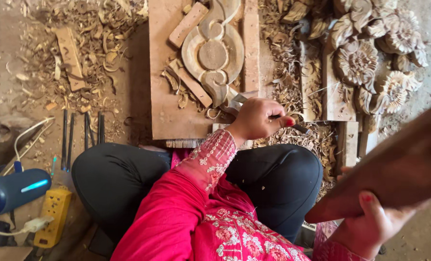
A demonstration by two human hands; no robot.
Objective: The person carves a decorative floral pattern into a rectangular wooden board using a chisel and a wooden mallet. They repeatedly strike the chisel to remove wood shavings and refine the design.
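Two bare hands are at work over a floor [128, 92] strewn with wood shavings [94, 34], seen from above the seated person's crossed legs. One hand, the left hand [256, 118], reaches across to the near edge of a flat wooden board [164, 104], its fingers [285, 121] clamped together around the dark handle of a carving chisel [297, 127] whose metal blade lies at the foot of a single scrolled carving [213, 50]. That one carving sits in the middle of the board, hemmed in by three loose wooden strips: one [188, 24] at its upper left, one [192, 83] at its lower left and one long strip [250, 46] along its right side. The right hand [370, 224], low at the frame's edge, has its fingers closed on one broad wooden mallet [394, 171], held raised and well apart from the chisel. Several carved floral pieces [365, 60] lie heaped to the right of the board; an exact count cannot be made. About five slim dark chisels [82, 130] lie side by side on the floor at left, near one blue cylindrical speaker [12, 191] and one yellow power strip [53, 212].
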